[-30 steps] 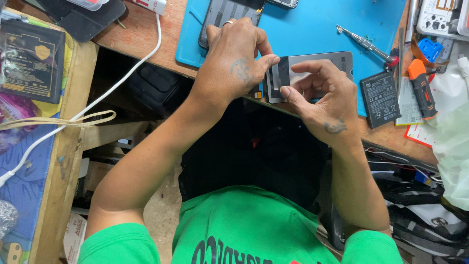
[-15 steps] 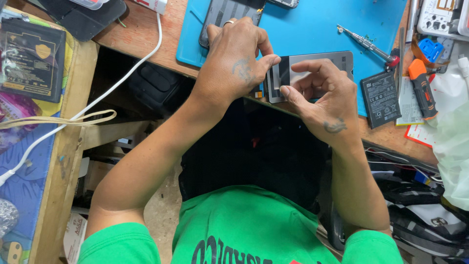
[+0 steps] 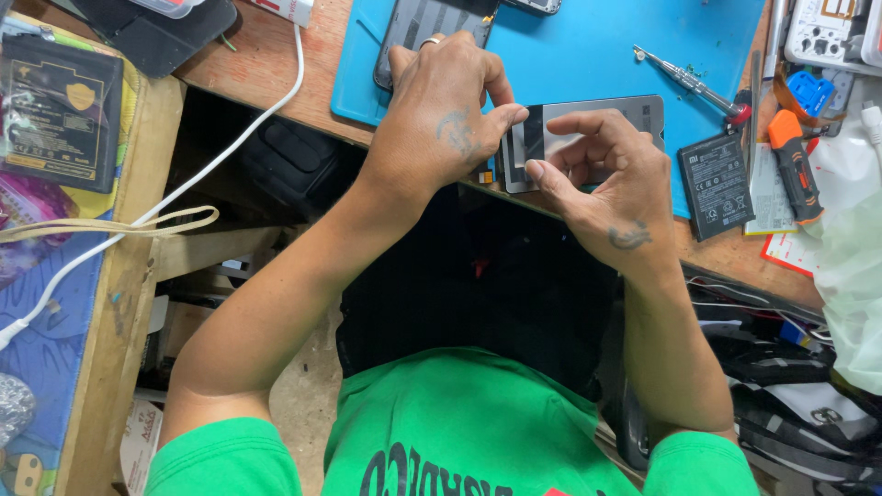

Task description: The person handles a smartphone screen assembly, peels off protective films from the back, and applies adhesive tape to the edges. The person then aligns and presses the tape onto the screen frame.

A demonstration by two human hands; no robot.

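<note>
Both hands meet over the near edge of the blue mat (image 3: 588, 64). The left hand (image 3: 441, 119) is curled, palm down, its thumb pressed flat on the left end of a grey phone panel (image 3: 588, 124) lying across the mat's edge; the fingers arch over the top and touch the dark phone (image 3: 432, 28) behind it. The right hand (image 3: 602, 179) is half closed, thumb and forefinger pinched at the panel's near-left corner, the other fingers loosely bent above it. Whether something thin sits in that pinch, such as a film or tab, I cannot tell.

The panel rests flat on the mat, a dark strip showing at its left end beside the left thumb. It looks like the work is in its middle stretch: the panel lies apart from the dark phone, and the battery (image 3: 717, 184) lies on its own to the right, so nothing seems put back together yet.

Further out, a screwdriver (image 3: 689, 83) lies on the mat, an orange tool (image 3: 795, 165) sits beyond the battery, and a white cable (image 3: 230, 156) trails over the wooden bench (image 3: 266, 64) to the left.
</note>
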